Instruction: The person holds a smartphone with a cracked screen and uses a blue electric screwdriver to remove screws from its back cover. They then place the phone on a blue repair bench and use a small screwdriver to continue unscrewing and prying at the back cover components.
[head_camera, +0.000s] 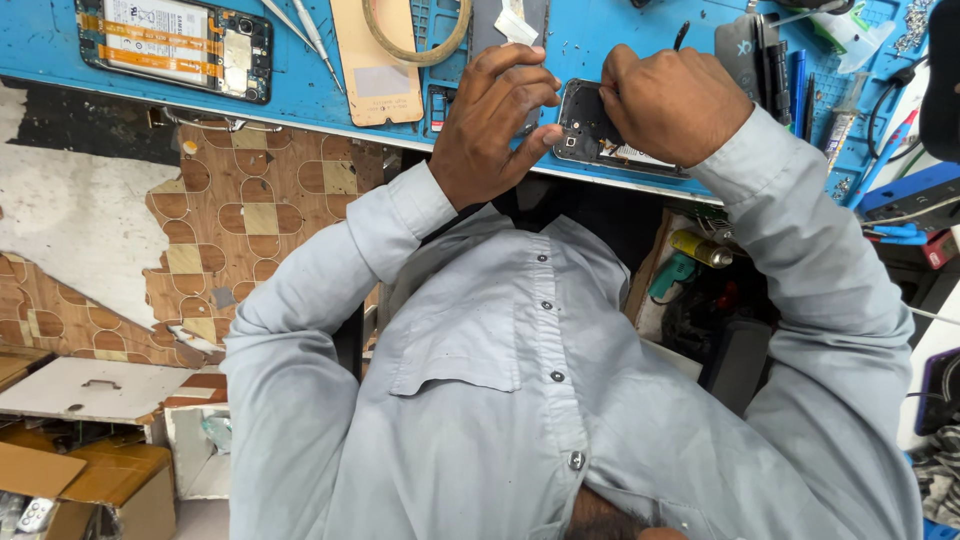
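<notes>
Opened phone at near edge of blue mat, left hand pinching its side, right hand fisted over it, grip unclear, second opened phone far left, tweezers beside.

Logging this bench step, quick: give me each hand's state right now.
Left hand: fingers curled, pinching the edge of the opened phone on the blue mat.
Right hand: closed into a fist on the phone; what it grips cannot be told.
</notes>
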